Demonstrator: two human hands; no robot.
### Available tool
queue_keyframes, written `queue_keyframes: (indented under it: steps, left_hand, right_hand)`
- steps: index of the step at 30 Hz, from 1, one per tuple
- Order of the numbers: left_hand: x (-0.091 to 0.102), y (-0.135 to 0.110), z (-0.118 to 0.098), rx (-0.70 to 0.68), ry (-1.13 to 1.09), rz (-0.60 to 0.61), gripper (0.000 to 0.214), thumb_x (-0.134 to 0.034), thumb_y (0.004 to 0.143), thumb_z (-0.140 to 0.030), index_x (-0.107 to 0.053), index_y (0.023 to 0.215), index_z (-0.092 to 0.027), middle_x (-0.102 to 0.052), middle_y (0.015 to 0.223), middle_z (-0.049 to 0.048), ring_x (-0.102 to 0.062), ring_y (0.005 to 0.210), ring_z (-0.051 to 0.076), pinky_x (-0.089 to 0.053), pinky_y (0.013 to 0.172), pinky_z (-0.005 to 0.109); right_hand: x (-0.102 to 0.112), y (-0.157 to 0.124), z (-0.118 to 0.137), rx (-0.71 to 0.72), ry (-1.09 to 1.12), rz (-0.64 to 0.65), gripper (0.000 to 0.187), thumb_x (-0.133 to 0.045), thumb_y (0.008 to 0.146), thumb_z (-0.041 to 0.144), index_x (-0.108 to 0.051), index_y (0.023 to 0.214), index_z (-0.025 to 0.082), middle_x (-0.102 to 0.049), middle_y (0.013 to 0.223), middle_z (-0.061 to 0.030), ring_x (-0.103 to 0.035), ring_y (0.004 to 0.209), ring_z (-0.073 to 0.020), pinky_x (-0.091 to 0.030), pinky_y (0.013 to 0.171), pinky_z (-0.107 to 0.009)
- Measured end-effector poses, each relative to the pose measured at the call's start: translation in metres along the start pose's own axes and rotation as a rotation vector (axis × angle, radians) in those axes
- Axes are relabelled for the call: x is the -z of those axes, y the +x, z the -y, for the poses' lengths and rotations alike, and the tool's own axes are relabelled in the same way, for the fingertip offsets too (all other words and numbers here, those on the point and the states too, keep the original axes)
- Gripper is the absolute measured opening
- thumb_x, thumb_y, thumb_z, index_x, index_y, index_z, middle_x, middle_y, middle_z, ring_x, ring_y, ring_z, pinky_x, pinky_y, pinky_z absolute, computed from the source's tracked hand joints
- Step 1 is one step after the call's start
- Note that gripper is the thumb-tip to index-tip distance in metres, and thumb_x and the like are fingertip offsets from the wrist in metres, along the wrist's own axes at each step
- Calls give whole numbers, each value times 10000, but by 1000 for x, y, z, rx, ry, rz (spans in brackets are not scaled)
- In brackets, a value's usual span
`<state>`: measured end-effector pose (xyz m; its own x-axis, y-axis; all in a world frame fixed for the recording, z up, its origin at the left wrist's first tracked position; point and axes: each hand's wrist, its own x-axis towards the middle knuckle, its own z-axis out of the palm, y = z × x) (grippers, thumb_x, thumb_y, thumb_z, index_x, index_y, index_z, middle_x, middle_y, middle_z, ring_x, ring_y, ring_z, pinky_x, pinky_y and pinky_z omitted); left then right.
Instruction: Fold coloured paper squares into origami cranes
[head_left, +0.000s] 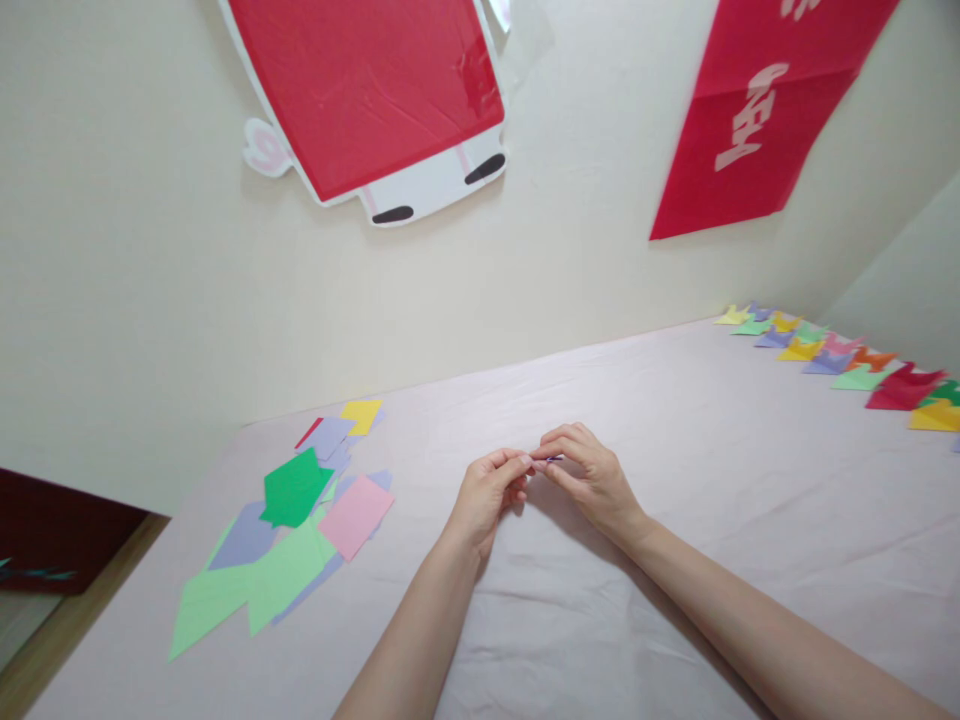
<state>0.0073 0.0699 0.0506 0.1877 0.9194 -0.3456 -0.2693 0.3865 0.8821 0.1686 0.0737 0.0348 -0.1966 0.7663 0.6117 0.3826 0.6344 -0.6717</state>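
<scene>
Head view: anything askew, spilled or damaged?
No spill or damage visible. Loose colored paper at left lies overlapping at mixed angles, untidy against the aligned folded pieces at right; the pale cloth is creased. The small piece between left hand and right hand is mostly hidden, can't judge.

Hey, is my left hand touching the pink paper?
Apart. In the head view, a stretch of pale cloth shows between your left hand and the pink paper.

red banner (pixel 791 125), pale lettering (pixel 748 125); unreadable
</scene>
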Motion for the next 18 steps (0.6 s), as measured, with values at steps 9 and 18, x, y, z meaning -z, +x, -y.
queue_keyframes:
  steps: [9, 18]
  left_hand:
    - [2, -3, -4, 95, -33, 73, 311, -812, 601, -341, -679, 759, -107, -571, 732, 14, -492, 567, 60, -396, 452, 153]
    - [3, -3, -5, -120, 234, 57, 223, -721, 659, -329, -643, 777, -157, -559, 666, -15, -480, 549, 85, -397, 483, 186]
  right_hand:
    - [2, -1, 1, 7, 9, 30, 134, -587, 894, 143, -690, 855, 219, -664, 813, -37, -580, 828, -200, -460, 760, -343]
    - [1, 1, -2, -189, 169, 13, 159, -637, 884, 299, -670, 756, 209, -649, 769, -29, -567, 770, -188, -439, 718, -324]
